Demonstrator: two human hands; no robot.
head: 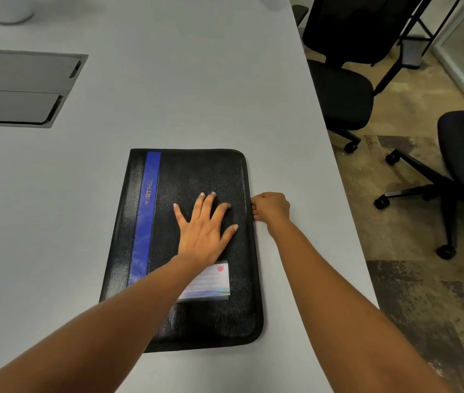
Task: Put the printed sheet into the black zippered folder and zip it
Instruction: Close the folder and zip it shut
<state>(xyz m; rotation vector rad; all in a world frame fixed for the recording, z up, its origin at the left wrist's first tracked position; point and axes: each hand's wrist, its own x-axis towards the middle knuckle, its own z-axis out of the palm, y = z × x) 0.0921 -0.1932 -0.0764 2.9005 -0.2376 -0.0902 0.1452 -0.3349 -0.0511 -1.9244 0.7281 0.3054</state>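
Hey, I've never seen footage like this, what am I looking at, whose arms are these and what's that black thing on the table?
There is no machine here: a person wears a camera on the head, looking forward and down, so the two bare arms are their own. This is the only picture. On the grey table lies a black zippered folder, cover shut, with a blue stripe and a name card window. The left hand rests flat on the cover, fingers spread. The right hand has its grip curled at the folder's right edge, seemingly pinching the zip pull, which is hidden. No printed sheet shows.
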